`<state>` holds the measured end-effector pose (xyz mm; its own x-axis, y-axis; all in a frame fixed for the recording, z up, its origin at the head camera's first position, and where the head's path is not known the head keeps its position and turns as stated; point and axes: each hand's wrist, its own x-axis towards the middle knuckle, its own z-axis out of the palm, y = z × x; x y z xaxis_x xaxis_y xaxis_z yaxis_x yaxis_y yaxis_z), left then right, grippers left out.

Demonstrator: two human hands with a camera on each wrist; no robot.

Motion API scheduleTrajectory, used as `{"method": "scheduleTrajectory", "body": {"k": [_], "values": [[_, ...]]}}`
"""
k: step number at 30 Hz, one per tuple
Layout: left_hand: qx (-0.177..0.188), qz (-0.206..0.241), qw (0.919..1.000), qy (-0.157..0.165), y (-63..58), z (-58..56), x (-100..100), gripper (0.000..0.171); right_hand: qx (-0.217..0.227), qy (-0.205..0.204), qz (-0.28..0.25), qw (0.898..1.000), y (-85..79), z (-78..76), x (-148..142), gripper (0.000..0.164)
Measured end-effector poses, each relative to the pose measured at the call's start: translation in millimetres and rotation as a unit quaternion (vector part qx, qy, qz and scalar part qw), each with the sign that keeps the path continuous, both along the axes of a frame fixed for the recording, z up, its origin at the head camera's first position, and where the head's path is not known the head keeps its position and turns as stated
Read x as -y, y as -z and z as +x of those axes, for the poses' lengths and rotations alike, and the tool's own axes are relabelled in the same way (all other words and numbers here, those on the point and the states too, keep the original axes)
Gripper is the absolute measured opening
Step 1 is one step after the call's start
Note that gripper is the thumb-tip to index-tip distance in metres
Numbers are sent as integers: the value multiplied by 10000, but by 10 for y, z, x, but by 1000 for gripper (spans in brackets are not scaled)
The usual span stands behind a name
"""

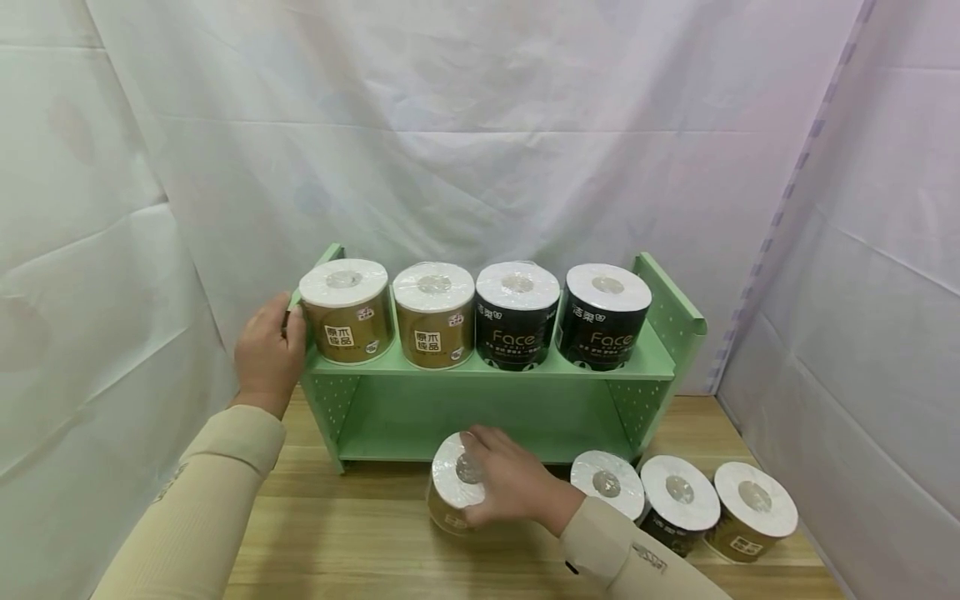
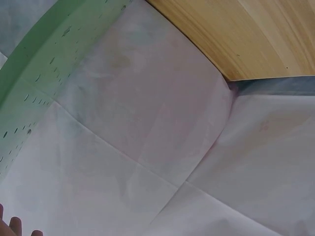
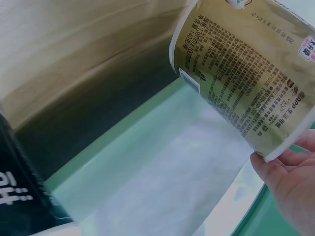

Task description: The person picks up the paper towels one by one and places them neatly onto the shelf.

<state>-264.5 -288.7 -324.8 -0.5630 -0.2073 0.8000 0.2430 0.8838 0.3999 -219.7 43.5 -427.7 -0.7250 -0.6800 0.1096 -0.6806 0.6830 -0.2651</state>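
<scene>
A gold-wrapped toilet paper roll is gripped by my right hand, low in front of the shelf's lower level. In the right wrist view the roll shows its printed side, thumb and fingers pinching its end rim. At the left end of the green two-level shelf, my left hand holds the side panel's front edge. Only its fingertips appear in the left wrist view. Along the upper level stand two gold rolls and two black rolls.
Three more rolls stand on the wooden table at the right: one partly behind my right forearm, a black one and a gold one. White curtains hang behind and on both sides.
</scene>
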Motion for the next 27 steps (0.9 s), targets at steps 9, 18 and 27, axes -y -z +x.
{"method": "scheduleTrajectory", "body": {"k": [9, 18, 27], "values": [[82, 46, 9999, 38, 1, 5, -1, 32, -123, -56, -76, 9999, -73, -44, 106, 101], [61, 6, 10000, 28, -2, 12, -3, 30, -233, -130, -16, 9996, -169, -101, 200, 102], [-68, -29, 10000, 24, 18, -3, 8, 32, -615, -203, -55, 9979, -179, -227, 289, 102]]}}
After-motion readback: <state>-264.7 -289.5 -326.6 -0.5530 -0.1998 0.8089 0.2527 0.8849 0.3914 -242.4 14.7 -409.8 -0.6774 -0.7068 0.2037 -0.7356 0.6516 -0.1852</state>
